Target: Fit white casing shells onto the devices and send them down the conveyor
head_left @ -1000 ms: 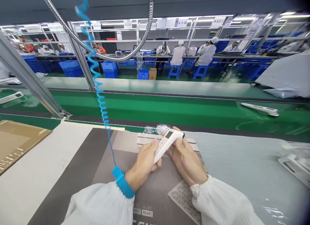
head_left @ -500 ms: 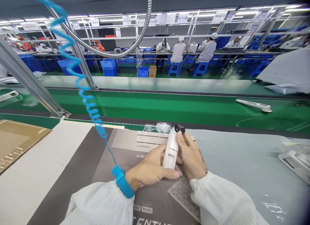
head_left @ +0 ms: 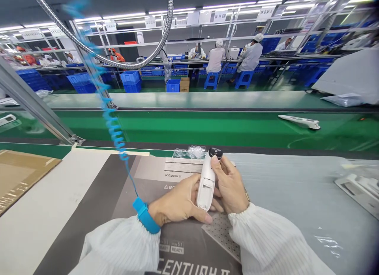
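A white handheld device (head_left: 206, 181) with a black rounded tip is held upright between my two hands, over a dark printed cardboard sheet (head_left: 124, 200). My left hand (head_left: 180, 200) wraps its left side and lower part, thumb stretched out below its end. A blue wrist strap with a coiled cord circles that wrist. My right hand (head_left: 232, 184) grips the upper right side, its thumb just under the black tip. A small recess shows in the lower half of the device.
Beyond the work surface runs a green conveyor (head_left: 183, 127) with a white part (head_left: 300, 121) lying on it. Clear plastic bags (head_left: 194, 152) lie behind the device. White parts in plastic (head_left: 358, 192) sit at right, brown cardboard (head_left: 23, 174) at left. People sit far behind.
My left thumb has moved off the lower end of the device, uncovering it. The white part on the conveyor has shifted left. The whole view has shifted slightly.
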`<state>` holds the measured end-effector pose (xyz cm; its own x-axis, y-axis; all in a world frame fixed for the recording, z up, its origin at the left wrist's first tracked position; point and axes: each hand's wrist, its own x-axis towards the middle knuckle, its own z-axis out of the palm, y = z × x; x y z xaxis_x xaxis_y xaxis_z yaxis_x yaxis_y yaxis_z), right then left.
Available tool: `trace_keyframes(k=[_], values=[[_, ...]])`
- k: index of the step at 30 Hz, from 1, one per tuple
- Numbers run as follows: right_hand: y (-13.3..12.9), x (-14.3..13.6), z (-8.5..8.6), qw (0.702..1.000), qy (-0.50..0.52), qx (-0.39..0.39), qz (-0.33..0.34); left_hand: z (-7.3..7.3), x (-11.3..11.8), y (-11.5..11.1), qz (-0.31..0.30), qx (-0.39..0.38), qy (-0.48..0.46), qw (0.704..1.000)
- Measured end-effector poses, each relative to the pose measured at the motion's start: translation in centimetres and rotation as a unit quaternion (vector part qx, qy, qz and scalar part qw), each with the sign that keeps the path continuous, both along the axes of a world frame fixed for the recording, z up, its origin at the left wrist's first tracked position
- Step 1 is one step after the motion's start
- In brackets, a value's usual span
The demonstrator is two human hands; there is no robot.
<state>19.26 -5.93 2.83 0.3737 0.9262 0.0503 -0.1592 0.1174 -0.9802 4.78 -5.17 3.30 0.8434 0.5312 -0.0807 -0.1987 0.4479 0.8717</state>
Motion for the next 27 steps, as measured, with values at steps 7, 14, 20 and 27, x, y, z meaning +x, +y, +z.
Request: trace_keyframes(k=[7,14,20,27], values=[[0.05,0.16,-0.06,1.0,0.003,-0.021,0.013,0.23,0.06,-0.05,0.0,-0.005,-0.007,1.0],[-0.12,0.17,0.11,0.999,-0.04,0.012,-0.002,-0.43,0.03,0.1,0.005,-0.001,-0.019,1.0],[-0.32,-0.01,0.01,0.993,-0.103,0.054,-0.038,-0.45,0.02,0.03,0.014,-0.002,-0.03,0.999],[-0.25,-0.03,-0.13,0.994,-0.095,0.055,-0.03,-0.57,-0.09,0.12,-0.003,0.005,-0.035,0.999]])
